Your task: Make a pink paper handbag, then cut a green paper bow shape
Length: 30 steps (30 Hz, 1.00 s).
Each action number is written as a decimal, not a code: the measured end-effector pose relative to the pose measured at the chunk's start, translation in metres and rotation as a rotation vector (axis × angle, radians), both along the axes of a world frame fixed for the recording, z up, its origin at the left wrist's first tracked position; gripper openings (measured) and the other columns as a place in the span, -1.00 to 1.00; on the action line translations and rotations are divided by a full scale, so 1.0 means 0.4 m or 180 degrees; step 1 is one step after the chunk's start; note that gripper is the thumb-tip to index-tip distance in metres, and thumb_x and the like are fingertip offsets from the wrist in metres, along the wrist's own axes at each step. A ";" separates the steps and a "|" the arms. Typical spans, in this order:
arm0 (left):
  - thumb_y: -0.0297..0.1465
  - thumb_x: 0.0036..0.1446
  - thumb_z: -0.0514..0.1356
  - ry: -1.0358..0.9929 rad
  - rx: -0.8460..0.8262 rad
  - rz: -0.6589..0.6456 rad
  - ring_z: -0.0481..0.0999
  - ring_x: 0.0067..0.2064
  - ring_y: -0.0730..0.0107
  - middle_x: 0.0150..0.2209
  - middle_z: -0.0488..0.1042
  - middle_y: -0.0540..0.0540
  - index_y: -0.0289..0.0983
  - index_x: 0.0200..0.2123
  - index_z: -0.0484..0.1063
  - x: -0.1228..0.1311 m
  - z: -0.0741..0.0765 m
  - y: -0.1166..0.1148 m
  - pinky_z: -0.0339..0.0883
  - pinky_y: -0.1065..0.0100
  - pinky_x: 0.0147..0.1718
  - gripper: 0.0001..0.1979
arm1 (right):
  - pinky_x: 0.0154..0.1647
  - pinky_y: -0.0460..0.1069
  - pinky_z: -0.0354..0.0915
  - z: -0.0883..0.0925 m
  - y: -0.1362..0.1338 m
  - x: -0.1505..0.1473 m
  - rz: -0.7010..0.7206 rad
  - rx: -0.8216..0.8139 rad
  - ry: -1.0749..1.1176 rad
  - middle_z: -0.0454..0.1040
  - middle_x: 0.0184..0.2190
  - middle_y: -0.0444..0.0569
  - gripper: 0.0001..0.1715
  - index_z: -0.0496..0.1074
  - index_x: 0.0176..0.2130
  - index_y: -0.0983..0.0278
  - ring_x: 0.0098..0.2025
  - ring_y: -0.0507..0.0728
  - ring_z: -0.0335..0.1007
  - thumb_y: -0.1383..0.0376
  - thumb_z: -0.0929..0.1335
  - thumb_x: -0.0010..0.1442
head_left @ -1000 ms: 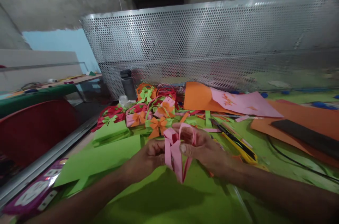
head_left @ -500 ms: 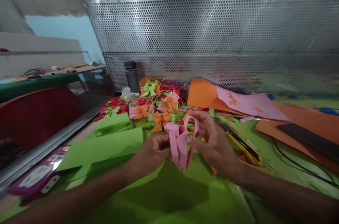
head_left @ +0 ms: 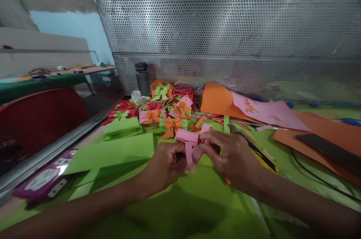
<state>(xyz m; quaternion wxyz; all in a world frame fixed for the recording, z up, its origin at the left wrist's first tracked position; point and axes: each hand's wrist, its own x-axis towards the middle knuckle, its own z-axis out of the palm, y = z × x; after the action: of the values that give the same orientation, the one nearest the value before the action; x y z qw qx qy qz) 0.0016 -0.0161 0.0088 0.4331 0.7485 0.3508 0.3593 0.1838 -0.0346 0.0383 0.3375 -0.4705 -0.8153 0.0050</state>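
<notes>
A pink paper bow (head_left: 189, 138) with looped top and hanging tails is held up over the green tabletop (head_left: 180, 212). My left hand (head_left: 166, 162) pinches its left side, thumb against curled fingers. From the other side, my right hand (head_left: 225, 152) grips the right loop between thumb and forefinger. Just behind the bow lie finished paper gift bags, among them one with an orange bow (head_left: 172, 126) and a pink one (head_left: 152, 115). The back of the bow is hidden.
Folded green paper (head_left: 113, 152) and a purple power strip (head_left: 45, 182) lie at left. A grey bottle (head_left: 143, 81) stands behind the bags. On the right are a yellow-black cutter (head_left: 262, 158), orange sheets (head_left: 332, 130) and a dark phone-like bar (head_left: 329, 152). A perforated metal panel (head_left: 225, 39) closes the back.
The pink bow has tipped so its rolled top faces me more, and its right loop is pressed flatter. My right hand has turned, with its fingers lower on the loop.
</notes>
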 end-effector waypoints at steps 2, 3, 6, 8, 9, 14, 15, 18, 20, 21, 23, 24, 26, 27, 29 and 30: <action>-0.56 -0.03 0.11 0.0188 0.0016 -0.0031 0.32 -0.58 0.53 -0.58 0.43 0.01 -0.35 -0.49 0.48 -0.001 -0.002 -0.001 0.12 0.53 -0.61 -0.86 | -0.48 -0.07 0.14 0.001 0.001 -0.001 -0.0033 -0.0102 -0.0041 0.48 -0.48 -0.09 -0.90 0.39 -0.41 0.27 -0.50 0.04 0.34 0.37 0.29 0.13; -0.56 -0.02 0.10 0.0268 0.0030 -0.0047 0.31 -0.58 0.54 -0.59 0.42 0.01 -0.35 -0.49 0.47 -0.002 -0.002 -0.001 0.10 0.54 -0.62 -0.85 | -0.49 -0.07 0.12 0.001 0.001 -0.002 -0.0053 -0.0138 -0.0046 0.46 -0.50 -0.10 -0.89 0.38 -0.44 0.27 -0.51 0.03 0.32 0.37 0.29 0.12; -0.56 0.01 0.09 0.0284 0.0030 -0.0125 0.32 -0.57 0.55 -0.58 0.41 0.02 -0.34 -0.49 0.46 -0.003 -0.001 -0.001 0.11 0.56 -0.61 -0.85 | -0.52 -0.08 0.06 -0.001 0.000 -0.004 -0.0091 -0.0113 -0.0121 0.38 -0.59 -0.14 -0.83 0.32 -0.51 0.28 -0.58 0.01 0.23 0.38 0.28 0.12; -0.52 0.03 0.11 0.0213 0.0006 -0.0160 0.32 -0.56 0.56 -0.56 0.42 0.02 -0.33 -0.45 0.46 -0.003 0.002 -0.001 0.12 0.56 -0.60 -0.87 | -0.54 -0.08 0.03 -0.004 0.000 -0.005 -0.0106 -0.0052 -0.0181 0.34 -0.62 -0.16 -0.81 0.30 -0.52 0.28 -0.60 0.00 0.19 0.38 0.27 0.12; -0.50 0.03 0.12 0.0188 0.0008 -0.0143 0.32 -0.56 0.56 -0.55 0.43 0.02 -0.33 -0.43 0.47 -0.002 0.004 -0.001 0.12 0.56 -0.60 -0.88 | -0.55 -0.07 0.01 -0.006 0.000 -0.006 -0.0117 -0.0017 -0.0198 0.32 -0.63 -0.16 -0.81 0.29 -0.53 0.28 -0.60 0.00 0.18 0.38 0.27 0.12; -0.49 0.02 0.14 0.0251 0.0202 0.0064 0.31 -0.53 0.54 -0.55 0.43 0.03 -0.32 -0.47 0.49 0.004 0.010 0.000 0.15 0.55 -0.56 -0.87 | -0.54 -0.07 0.03 -0.014 0.001 -0.007 -0.0086 0.0112 -0.0181 0.33 -0.64 -0.15 -0.80 0.31 -0.54 0.28 -0.60 0.00 0.19 0.40 0.25 0.11; -0.50 0.02 0.13 0.0249 0.0215 0.0091 0.31 -0.52 0.53 -0.55 0.43 0.02 -0.32 -0.49 0.49 0.005 0.010 0.000 0.16 0.54 -0.55 -0.86 | -0.52 -0.07 0.06 -0.016 0.001 -0.008 -0.0043 0.0138 -0.0149 0.35 -0.63 -0.14 -0.80 0.33 -0.53 0.28 -0.59 0.01 0.22 0.40 0.25 0.11; -0.47 0.02 0.15 0.0095 0.0018 0.0081 0.35 -0.52 0.50 -0.55 0.44 0.01 -0.33 -0.50 0.46 0.010 0.010 -0.002 0.20 0.51 -0.53 -0.88 | -0.46 -0.07 0.14 -0.021 -0.003 -0.012 0.0119 0.0162 -0.0006 0.43 -0.58 -0.11 -0.83 0.37 -0.46 0.28 -0.53 0.03 0.31 0.38 0.26 0.14; -0.45 0.02 0.16 -0.0091 -0.0173 0.0048 0.38 -0.52 0.46 -0.55 0.45 -0.02 -0.34 -0.52 0.43 0.011 0.013 -0.002 0.24 0.48 -0.52 -0.88 | -0.46 -0.06 0.17 -0.022 -0.008 -0.013 0.0166 0.0167 0.0124 0.44 -0.56 -0.11 -0.89 0.39 -0.36 0.27 -0.52 0.04 0.33 0.37 0.26 0.15; -0.45 0.02 0.16 -0.0193 -0.0248 0.0044 0.39 -0.52 0.44 -0.55 0.44 -0.03 -0.35 -0.54 0.41 0.009 0.017 -0.001 0.26 0.46 -0.51 -0.87 | -0.46 -0.07 0.19 -0.022 -0.011 -0.013 0.0181 0.0206 0.0229 0.44 -0.56 -0.12 -0.89 0.38 -0.29 0.26 -0.52 0.04 0.34 0.37 0.27 0.15; -0.47 0.02 0.16 -0.0423 -0.0413 0.0016 0.41 -0.52 0.42 -0.56 0.44 -0.03 -0.35 -0.54 0.39 0.002 0.025 0.006 0.29 0.42 -0.49 -0.87 | -0.45 -0.07 0.23 -0.020 -0.016 -0.012 0.0187 0.0374 0.0539 0.44 -0.53 -0.15 -0.79 0.33 -0.17 0.23 -0.51 0.03 0.36 0.38 0.29 0.14; -0.47 0.03 0.16 -0.0562 -0.0512 0.0009 0.42 -0.51 0.42 -0.55 0.44 -0.02 -0.34 -0.53 0.40 -0.002 0.028 0.011 0.31 0.40 -0.47 -0.88 | -0.43 -0.07 0.25 -0.019 -0.017 -0.010 0.0178 0.0472 0.0748 0.43 -0.51 -0.16 -0.74 0.30 -0.14 0.21 -0.50 0.03 0.36 0.39 0.31 0.12; -0.46 0.02 0.19 -0.0876 -0.0708 0.0048 0.42 -0.49 0.45 -0.53 0.46 -0.01 -0.34 -0.49 0.43 -0.012 0.031 0.025 0.32 0.40 -0.43 -0.92 | -0.34 -0.05 0.30 -0.018 -0.012 -0.007 0.0134 0.0556 0.1266 0.41 -0.45 -0.15 -0.68 0.27 -0.12 0.19 -0.42 0.03 0.38 0.37 0.34 0.09; -0.45 0.01 0.21 -0.1056 -0.0781 0.0083 0.42 -0.47 0.47 -0.50 0.47 -0.01 -0.34 -0.47 0.45 -0.017 0.029 0.032 0.32 0.41 -0.40 -0.94 | -0.27 -0.02 0.32 -0.018 -0.007 -0.005 0.0115 0.0465 0.1517 0.41 -0.39 -0.13 -0.64 0.25 -0.11 0.18 -0.36 0.05 0.39 0.34 0.36 0.07; -0.42 -0.04 0.27 -0.1413 -0.0912 0.0084 0.42 -0.43 0.49 -0.46 0.49 0.00 -0.33 -0.43 0.48 -0.023 0.022 0.045 0.30 0.43 -0.35 -0.92 | -0.07 0.08 0.28 -0.021 0.007 -0.004 0.0152 -0.0009 0.1899 0.40 -0.21 -0.02 -0.47 0.21 -0.03 0.18 -0.15 0.12 0.37 0.26 0.41 0.02; -0.39 -0.08 0.31 -0.1567 -0.0988 0.0002 0.42 -0.43 0.49 -0.45 0.50 0.00 -0.32 -0.42 0.49 -0.024 0.018 0.050 0.30 0.43 -0.35 -0.87 | 0.01 0.13 0.23 -0.023 0.015 -0.005 0.0237 -0.0366 0.2034 0.37 -0.09 0.04 -0.36 0.18 0.02 0.18 -0.03 0.16 0.31 0.21 0.43 -0.03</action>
<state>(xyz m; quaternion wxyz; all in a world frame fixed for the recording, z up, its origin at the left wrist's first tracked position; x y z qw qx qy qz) -0.0081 0.0038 0.0162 0.6144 0.5635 0.2862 0.4723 0.1820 -0.0287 0.0292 0.5487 -0.4333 -0.6832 0.2108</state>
